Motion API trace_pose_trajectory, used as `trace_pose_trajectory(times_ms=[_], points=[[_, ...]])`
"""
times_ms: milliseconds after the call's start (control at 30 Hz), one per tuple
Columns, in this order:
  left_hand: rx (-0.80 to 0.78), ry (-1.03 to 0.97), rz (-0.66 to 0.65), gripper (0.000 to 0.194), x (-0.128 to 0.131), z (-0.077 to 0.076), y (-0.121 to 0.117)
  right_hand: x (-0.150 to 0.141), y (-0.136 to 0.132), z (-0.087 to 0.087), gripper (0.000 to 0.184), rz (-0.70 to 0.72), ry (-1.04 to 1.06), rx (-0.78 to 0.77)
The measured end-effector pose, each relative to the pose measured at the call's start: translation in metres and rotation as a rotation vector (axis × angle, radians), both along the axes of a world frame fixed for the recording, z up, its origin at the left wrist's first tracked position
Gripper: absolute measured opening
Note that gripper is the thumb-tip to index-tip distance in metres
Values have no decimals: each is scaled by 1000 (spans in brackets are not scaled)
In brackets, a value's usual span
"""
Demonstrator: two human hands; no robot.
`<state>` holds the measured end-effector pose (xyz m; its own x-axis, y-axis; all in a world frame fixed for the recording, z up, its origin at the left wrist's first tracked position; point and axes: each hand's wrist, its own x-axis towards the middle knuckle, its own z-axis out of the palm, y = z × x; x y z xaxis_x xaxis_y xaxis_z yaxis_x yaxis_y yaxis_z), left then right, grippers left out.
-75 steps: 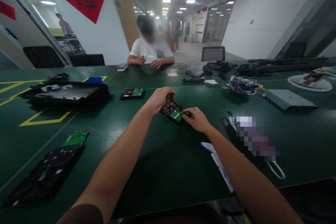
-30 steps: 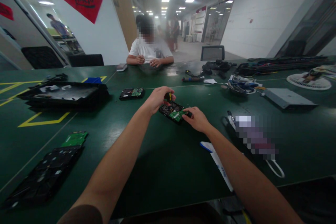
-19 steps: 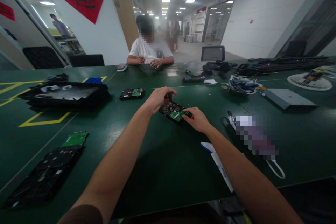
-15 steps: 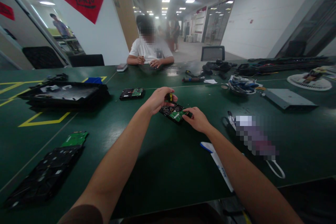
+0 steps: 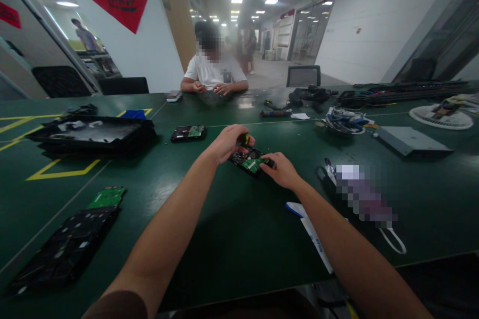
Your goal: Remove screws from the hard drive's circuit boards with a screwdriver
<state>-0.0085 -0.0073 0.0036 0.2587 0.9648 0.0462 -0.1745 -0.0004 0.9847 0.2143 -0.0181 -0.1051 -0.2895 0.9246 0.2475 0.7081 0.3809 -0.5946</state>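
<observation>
A hard drive (image 5: 250, 163) with a green circuit board lies tilted on the dark green table in the middle of the head view. Over its far left part, my left hand (image 5: 232, 142) is closed around the black and yellow handle of a screwdriver (image 5: 244, 138); the tip is hidden. My right hand (image 5: 280, 169) pinches the drive's right end, where a dark part shows by the fingertips. Left of my hands lies another hard drive (image 5: 188, 133), its green board facing up.
Black plastic trays (image 5: 93, 134) stand at the left, and a black panel with a green board (image 5: 71, 239) lies nearer. At the right are a pouch with a strap (image 5: 364, 197), a grey metal box (image 5: 413, 140) and a cable bundle (image 5: 344, 120). Opposite sits a person (image 5: 215, 72).
My left hand and the screwdriver handle have shifted slightly to the right. My right hand and the drive stay in place. The hands of the person opposite have moved a little.
</observation>
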Motion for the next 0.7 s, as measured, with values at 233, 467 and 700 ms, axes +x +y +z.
trace_pose_trajectory(times_ms=[233,467,700], points=[[119,70,97,17,-2,2,-1,0,-1,2,36,-2,5,-24],[-18,-12,-35,22,-4,0,2,0,-1,3,36,-2,-14,-9],[90,82,59,20,-5,-1,3,0,0,1,35,4,-13,2]])
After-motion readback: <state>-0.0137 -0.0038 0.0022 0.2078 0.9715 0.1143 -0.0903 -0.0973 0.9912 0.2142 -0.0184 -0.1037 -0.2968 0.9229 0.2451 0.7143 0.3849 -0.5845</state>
